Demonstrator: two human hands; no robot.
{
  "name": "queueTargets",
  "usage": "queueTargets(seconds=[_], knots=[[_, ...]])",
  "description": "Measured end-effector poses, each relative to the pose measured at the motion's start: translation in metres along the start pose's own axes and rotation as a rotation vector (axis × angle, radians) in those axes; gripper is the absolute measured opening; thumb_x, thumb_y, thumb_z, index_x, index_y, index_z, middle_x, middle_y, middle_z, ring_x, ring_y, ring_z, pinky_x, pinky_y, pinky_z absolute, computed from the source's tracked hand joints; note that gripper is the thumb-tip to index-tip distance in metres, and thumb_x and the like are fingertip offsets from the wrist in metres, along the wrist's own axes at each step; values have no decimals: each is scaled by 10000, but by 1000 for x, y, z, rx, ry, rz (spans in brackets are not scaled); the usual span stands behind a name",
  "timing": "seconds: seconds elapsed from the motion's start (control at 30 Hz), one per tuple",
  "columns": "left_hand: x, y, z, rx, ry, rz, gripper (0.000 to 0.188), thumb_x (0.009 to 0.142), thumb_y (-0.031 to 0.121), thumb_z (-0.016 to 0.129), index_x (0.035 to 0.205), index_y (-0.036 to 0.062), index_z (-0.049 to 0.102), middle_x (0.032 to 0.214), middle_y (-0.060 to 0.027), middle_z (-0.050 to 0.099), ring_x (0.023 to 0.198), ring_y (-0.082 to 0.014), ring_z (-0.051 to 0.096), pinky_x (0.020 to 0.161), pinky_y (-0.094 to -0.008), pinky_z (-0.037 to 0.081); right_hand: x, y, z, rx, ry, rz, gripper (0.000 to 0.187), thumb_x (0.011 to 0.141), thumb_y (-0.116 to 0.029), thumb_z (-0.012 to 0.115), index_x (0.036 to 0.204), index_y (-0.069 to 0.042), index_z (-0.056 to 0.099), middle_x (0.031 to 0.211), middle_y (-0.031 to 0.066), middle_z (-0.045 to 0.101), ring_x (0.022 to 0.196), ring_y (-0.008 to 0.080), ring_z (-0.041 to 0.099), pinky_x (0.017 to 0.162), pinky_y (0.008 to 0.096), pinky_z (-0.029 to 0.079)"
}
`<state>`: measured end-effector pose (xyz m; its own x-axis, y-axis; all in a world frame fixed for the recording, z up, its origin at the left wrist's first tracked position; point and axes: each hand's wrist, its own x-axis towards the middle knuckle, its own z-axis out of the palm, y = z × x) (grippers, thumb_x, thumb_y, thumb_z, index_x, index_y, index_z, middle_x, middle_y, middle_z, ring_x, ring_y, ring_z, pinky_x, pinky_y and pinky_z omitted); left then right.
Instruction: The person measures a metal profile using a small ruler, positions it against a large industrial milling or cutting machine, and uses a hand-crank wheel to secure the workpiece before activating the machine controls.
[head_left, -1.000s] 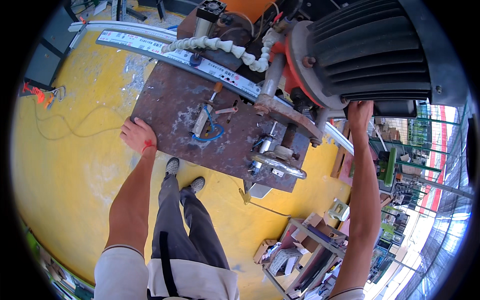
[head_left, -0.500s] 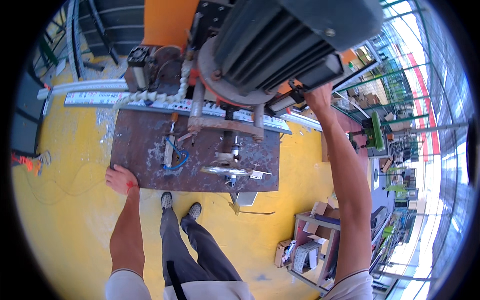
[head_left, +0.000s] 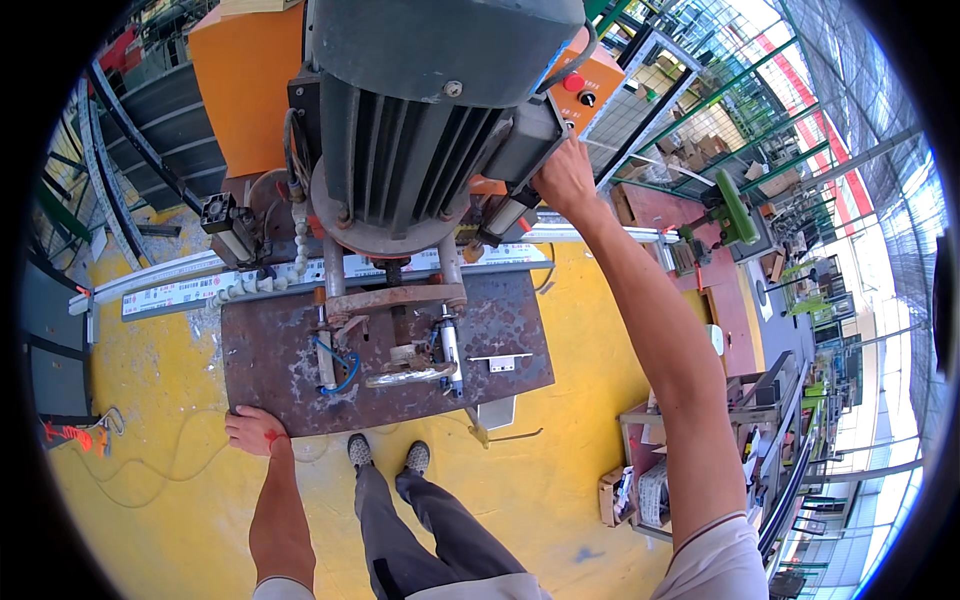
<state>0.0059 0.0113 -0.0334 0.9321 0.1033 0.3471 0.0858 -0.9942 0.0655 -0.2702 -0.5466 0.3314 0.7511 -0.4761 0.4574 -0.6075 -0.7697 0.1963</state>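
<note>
A large grey motor (head_left: 420, 150) stands upright on a machine over a worn brown metal table (head_left: 270, 350). My left hand (head_left: 255, 430) rests on the table's near left corner, fingers laid along the edge. My right arm stretches forward, and my right hand (head_left: 567, 185) is beside the motor's junction box (head_left: 520, 140), just below an orange control panel (head_left: 597, 75) with a red button and a black knob. Its fingertips are mostly hidden. A long white film-covered profile (head_left: 165, 297) lies across the table's back under the motor. A handwheel (head_left: 410, 376) sits below the motor.
A small metal bracket (head_left: 500, 362) and a pneumatic cylinder (head_left: 450, 345) are at the table's right. An orange machine housing (head_left: 240, 90) rises behind. On the right stand a cart with boxes (head_left: 650, 460) and a green machine (head_left: 735, 210). A thin cable crosses the yellow floor (head_left: 160, 440).
My view has shifted, bringing the orange control panel into sight. My right hand now appears farther forward, near that panel. My left hand stays on the table corner.
</note>
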Motion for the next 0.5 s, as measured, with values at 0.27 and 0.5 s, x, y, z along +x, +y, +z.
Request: queueTargets(seconds=[0.27, 0.5], knots=[[2, -2, 3, -10, 34, -1, 363, 1083, 357, 477, 1183, 42, 626, 1054, -168, 641, 962, -367, 611, 861, -467, 476, 11, -4, 8, 44, -9, -20, 181, 857, -78, 669, 969, 33, 758, 1407, 138, 571, 1272, 355, 537, 1016, 487, 468], [7, 12, -17, 1, -50, -18, 342, 1077, 331, 483, 1196, 40, 617, 1079, -173, 632, 1015, -362, 597, 903, -473, 459, 9, 17, 21, 105, -4, -142, 421, 808, -51, 709, 1229, -26, 698, 1237, 253, 629, 1089, 475, 630, 961, 539, 530]])
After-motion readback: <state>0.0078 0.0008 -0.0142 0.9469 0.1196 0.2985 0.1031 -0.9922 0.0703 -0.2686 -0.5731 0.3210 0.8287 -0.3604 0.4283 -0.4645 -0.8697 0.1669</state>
